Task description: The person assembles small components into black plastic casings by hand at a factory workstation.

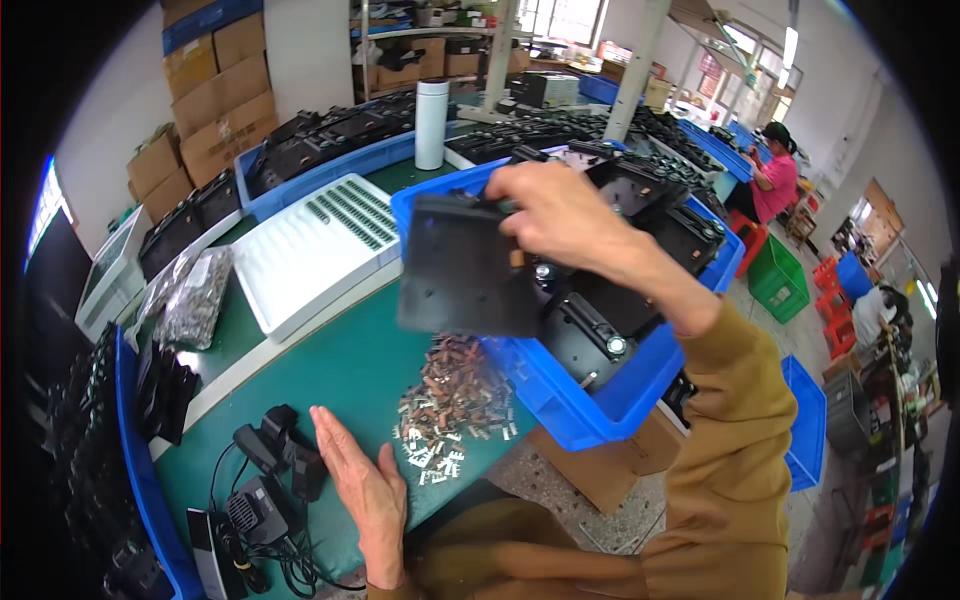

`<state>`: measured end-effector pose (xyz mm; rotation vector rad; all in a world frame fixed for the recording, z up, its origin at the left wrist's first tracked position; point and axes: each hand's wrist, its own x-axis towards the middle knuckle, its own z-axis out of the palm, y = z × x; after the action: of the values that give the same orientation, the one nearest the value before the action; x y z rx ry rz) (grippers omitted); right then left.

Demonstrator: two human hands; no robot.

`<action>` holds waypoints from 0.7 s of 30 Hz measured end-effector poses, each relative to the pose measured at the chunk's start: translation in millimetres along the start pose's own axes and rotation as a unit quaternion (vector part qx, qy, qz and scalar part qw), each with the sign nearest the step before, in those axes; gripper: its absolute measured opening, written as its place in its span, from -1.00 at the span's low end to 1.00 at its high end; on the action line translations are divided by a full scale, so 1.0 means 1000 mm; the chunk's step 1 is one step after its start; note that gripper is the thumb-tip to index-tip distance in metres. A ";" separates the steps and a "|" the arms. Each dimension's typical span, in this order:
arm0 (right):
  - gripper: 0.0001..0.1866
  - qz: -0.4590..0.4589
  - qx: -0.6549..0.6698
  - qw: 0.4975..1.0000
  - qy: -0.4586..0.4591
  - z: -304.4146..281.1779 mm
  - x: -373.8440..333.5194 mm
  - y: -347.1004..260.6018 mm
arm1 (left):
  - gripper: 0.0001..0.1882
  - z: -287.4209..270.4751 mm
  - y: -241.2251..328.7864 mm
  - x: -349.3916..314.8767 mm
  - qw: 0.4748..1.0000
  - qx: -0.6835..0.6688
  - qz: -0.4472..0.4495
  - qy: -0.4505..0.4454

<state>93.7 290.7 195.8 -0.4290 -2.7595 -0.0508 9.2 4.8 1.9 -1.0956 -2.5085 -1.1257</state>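
A flat black plastic housing hangs from my right hand, whose fingers close on its upper right edge. It is slightly blurred and hides part of the blue bin behind it. More black plastic housings with round metal parts fill that blue bin. My left hand is held over the green table with its fingers stretched out and nothing in it. Beside it are black blocky devices with cables. A heap of small metal and brown pieces lies between my hands.
A white tray with rows of small dark parts lies behind. Nearby are a clear bag of small parts and a white bottle. At the left stands another blue bin. A person in pink works at the far right.
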 end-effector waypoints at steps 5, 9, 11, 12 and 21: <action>-0.64 0.130 -0.046 0.988 0.072 -0.074 -0.079 0.063 | -0.11 0.000 -0.001 -0.002 1.000 0.003 -0.005 -0.015; -0.66 0.224 -0.129 0.963 0.077 -0.094 -0.136 0.113 | -0.11 0.000 -0.001 -0.003 1.000 0.018 -0.006 -0.018; -0.66 0.265 -0.140 0.953 0.054 -0.098 -0.152 0.133 | -0.11 0.002 0.001 -0.002 1.000 0.017 -0.005 -0.017; -0.67 0.294 -0.150 0.943 0.034 -0.097 -0.158 0.142 | -0.11 0.003 0.000 -0.003 1.000 0.017 -0.006 -0.018; -0.77 0.350 -0.244 0.904 0.028 -0.056 -0.167 0.206 | -0.14 0.002 -0.001 -0.002 0.999 0.027 -0.003 -0.024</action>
<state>323.2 434.1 187.4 -1.4889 -2.3446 -0.5664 10.5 4.4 -0.5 -1.1148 -2.5632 -1.0397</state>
